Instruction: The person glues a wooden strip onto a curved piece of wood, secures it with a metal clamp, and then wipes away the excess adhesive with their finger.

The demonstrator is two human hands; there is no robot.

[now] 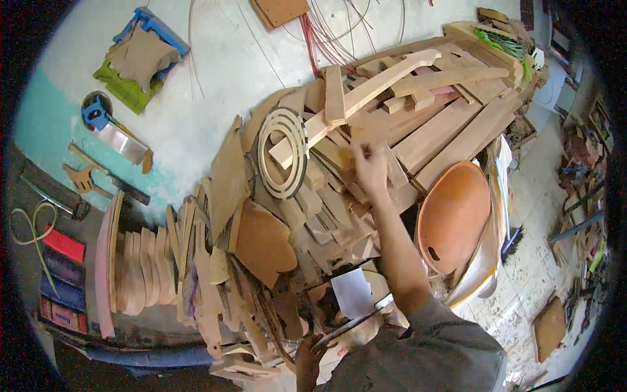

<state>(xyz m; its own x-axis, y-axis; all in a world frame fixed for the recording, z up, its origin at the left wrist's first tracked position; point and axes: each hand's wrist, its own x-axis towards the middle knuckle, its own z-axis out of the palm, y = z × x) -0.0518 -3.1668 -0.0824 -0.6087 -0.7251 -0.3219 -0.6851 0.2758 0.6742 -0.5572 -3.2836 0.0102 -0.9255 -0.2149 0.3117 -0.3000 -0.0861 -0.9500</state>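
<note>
My right hand (371, 168) reaches over a pile of wooden offcuts and boards, its fingers curled at the pile. Whatever they grip is hidden. Just left of it lies a long pale plank (366, 98) with a short board (334, 95) across it. Pale concentric rings (283, 153) lean at the pile's left side. My left hand (309, 360) is low in the picture, in shadow, beside the near end of a long thin strip (353, 321). Its fingers are partly hidden, so its grip is unclear. A white sheet (353, 293) lies just beyond the strip.
An orange oval basin (454, 217) stands right of my forearm, beside white sacks (480, 277). Curved wooden pieces (147, 271) stand in a row at the left. A handsaw (121, 140) hangs on the wall. Loose wood and debris (581, 215) line the tiled floor's right side.
</note>
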